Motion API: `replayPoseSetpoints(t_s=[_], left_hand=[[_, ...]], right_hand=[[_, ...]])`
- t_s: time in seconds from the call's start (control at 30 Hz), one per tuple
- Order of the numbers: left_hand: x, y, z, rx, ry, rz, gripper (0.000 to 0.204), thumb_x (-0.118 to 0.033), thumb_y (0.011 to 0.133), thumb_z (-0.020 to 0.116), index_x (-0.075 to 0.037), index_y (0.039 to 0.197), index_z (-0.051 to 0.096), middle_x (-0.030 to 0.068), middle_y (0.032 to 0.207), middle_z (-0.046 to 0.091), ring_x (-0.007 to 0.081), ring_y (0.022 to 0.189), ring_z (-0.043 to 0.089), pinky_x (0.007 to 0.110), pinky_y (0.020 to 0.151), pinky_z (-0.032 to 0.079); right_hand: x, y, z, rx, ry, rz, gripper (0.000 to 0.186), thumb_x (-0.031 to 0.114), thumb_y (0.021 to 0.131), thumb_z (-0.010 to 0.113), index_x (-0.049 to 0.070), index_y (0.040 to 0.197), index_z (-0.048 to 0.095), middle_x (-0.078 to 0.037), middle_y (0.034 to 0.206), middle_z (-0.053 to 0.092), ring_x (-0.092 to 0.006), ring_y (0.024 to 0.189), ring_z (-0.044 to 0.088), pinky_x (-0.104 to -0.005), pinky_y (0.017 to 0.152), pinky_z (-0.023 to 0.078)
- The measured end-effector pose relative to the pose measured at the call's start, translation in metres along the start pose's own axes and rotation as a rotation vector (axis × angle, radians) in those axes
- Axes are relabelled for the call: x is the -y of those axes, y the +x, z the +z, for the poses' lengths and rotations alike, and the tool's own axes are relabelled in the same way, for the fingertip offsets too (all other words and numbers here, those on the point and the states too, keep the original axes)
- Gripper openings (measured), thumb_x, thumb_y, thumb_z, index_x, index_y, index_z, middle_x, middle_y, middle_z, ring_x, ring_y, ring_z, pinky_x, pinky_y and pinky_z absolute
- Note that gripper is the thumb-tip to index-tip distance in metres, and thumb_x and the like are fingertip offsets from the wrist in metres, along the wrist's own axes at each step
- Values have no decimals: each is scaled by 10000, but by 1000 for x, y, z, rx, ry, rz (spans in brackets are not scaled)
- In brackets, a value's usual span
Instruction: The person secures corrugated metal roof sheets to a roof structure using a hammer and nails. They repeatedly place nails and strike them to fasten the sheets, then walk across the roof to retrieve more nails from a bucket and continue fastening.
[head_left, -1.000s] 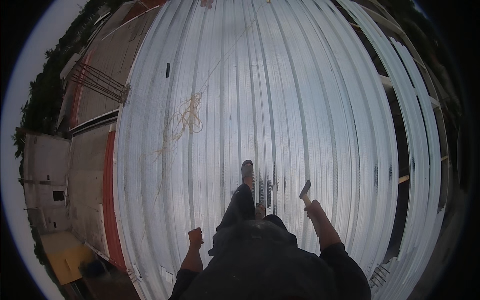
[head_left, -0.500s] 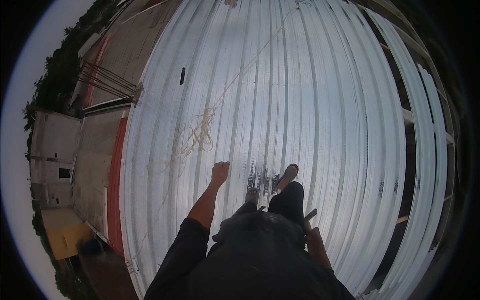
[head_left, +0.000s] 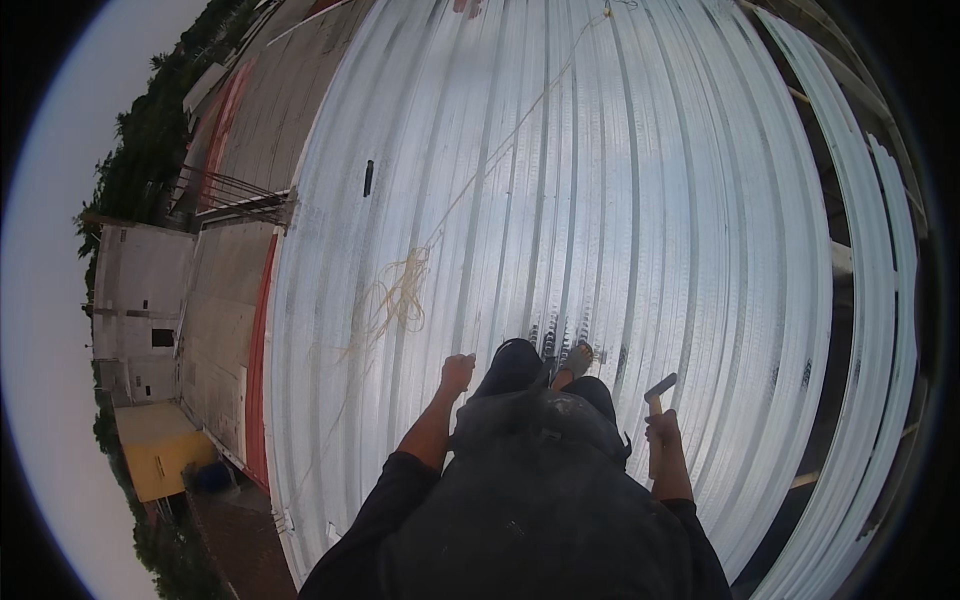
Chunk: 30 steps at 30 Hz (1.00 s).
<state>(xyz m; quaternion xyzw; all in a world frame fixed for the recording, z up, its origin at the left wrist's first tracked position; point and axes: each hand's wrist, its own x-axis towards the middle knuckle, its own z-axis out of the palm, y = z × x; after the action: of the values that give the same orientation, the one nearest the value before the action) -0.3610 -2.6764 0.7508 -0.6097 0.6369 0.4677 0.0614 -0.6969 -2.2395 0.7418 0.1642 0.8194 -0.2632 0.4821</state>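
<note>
I am standing on ribbed silver metal sheets [head_left: 720,200], with one sandaled foot [head_left: 578,358] showing between my dark-clothed legs. My right hand [head_left: 663,428], low at the right, grips a hammer [head_left: 656,397] by its light handle, dark head up. My left hand [head_left: 457,373] is closed, held out beside my left leg; whether anything small is in it I cannot make out. Ahead of it lies a tangle of pale yellow cord [head_left: 400,290], with one line running to the far edge of the sheets. A small dark elongated object [head_left: 369,178] rests farther up.
At the left are neighboring roofs [head_left: 215,330] with red edging [head_left: 260,370], protruding rebar [head_left: 235,200], a block building [head_left: 140,290], a yellow structure [head_left: 155,460] and trees. Along the right, narrow loose strips of sheet [head_left: 868,300] lie over framing beside a dark open gap [head_left: 840,320].
My feet have alternated in stepping. My left hand swung forward, then came slightly back and rightward. My right hand dipped behind my body and reappeared with the hammer. The view has tilted and shifted.
</note>
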Motion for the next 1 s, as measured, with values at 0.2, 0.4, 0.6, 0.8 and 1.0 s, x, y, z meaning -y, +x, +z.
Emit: replayPoseSetpoints(t_s=[0.2,0.4,0.6,0.8,1.0], left_hand=[[-76,37,10,-42,-58,-77,462,-390,932,602,53,877,719,213,780,700,327,648,695,445,551,569],[-130,102,40,15,-103,-140,452,-369,945,595,62,918,725,216,818,711,332,715,708,467,607,583],[-174,212,59,201,564,297,371,-330,955,594,5,915,747,228,847,721,353,800,729,527,706,576],[-391,319,43,79,-37,46,428,-374,950,626,28,833,716,156,673,663,262,606,659,428,578,541],[-551,432,49,104,71,208,430,-357,974,615,39,828,696,62,579,564,181,487,553,363,446,497]], right_hand=[[77,115,-63,-64,194,-140,170,56,877,696,-70,898,585,-108,638,610,-237,503,634,-379,416,527],[154,139,-74,-60,45,-57,190,45,875,706,-79,942,579,-112,653,617,-244,513,643,-381,422,529],[202,119,-46,99,-83,97,334,119,882,749,-88,1068,564,-171,783,661,-263,565,669,-404,448,518],[254,97,-55,45,-294,21,527,212,870,786,-176,1139,551,-276,1028,701,-361,876,735,-434,656,580],[356,135,-87,3,39,243,550,241,806,863,-158,1069,590,-236,888,726,-314,723,745,-429,566,591]])
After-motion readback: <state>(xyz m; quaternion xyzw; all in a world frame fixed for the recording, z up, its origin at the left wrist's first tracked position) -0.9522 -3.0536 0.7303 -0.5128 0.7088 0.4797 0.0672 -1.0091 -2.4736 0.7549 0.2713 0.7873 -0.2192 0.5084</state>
